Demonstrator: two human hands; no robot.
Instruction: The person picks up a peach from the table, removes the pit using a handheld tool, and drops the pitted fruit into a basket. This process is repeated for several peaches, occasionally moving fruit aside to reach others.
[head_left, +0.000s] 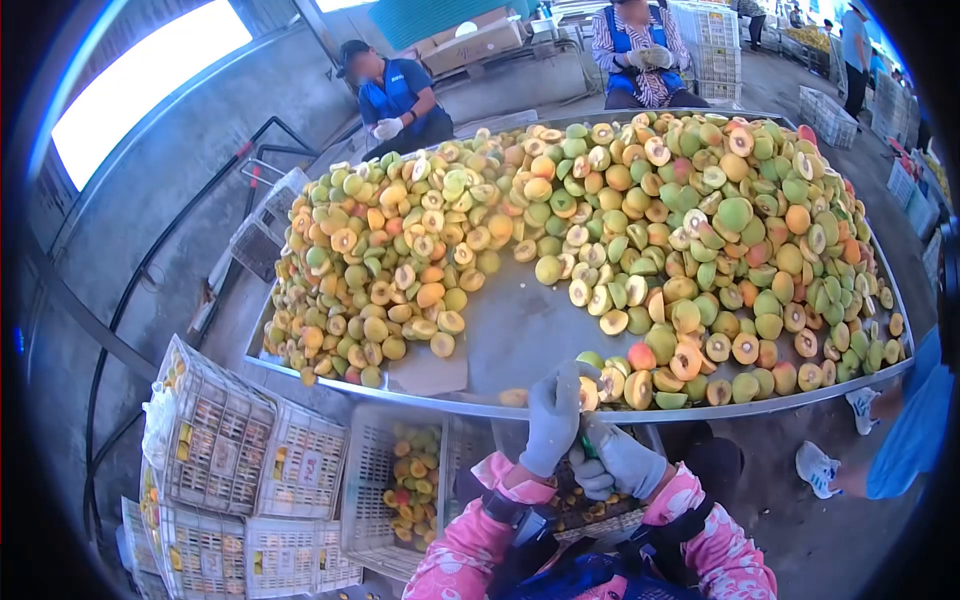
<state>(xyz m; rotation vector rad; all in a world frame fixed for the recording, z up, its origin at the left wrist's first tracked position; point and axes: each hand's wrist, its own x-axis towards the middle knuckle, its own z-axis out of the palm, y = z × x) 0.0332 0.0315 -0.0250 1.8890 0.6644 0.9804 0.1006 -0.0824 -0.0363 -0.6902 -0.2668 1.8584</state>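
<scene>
My left hand [554,420], in a pale grey glove, is closed around a peach half [588,394] at the near edge of the metal table [500,335]. Just to its right and lower, my gloved right hand [618,460] is closed on a green-handled tool [590,446]. The tool's working end is too small to make out. Halved peaches [686,361], green, yellow and orange, lie just beyond my hands, many with the cut face and pit showing.
A crate [345,470] with peach halves stands below the table at left, beside stacked white crates [215,440]. Two people [395,100] work across the table. At right, a person's leg and shoe [818,468] are close to the table.
</scene>
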